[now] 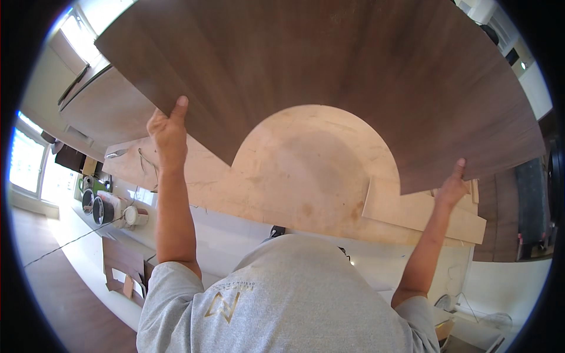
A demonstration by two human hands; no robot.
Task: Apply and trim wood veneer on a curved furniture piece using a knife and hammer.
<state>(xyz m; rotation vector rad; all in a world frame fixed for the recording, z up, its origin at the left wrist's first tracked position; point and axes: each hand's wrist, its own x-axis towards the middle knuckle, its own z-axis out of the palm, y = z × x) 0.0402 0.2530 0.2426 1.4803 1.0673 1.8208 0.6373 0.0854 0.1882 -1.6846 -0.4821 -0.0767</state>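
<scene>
A large dark brown wood-grain sheet [318, 59], shaped like a wide arch with a half-round cutout along its near edge, is held up over a pale wooden board [306, 176]. My left hand [169, 126] grips its left lower edge, thumb on the upper face and fingers hidden beneath. On the right, my right hand [452, 185] pinches the near right edge the same way, thumb on top. Through the cutout the pale board shows, with smudges and stains on it.
Thinner pale wood pieces [412, 212] lie at the board's right end. Buckets [103, 210] and a white tub [135, 216] stand at the left. Brown offcuts [122, 265] lie lower left. Another curved panel [112, 109] sits behind my left hand.
</scene>
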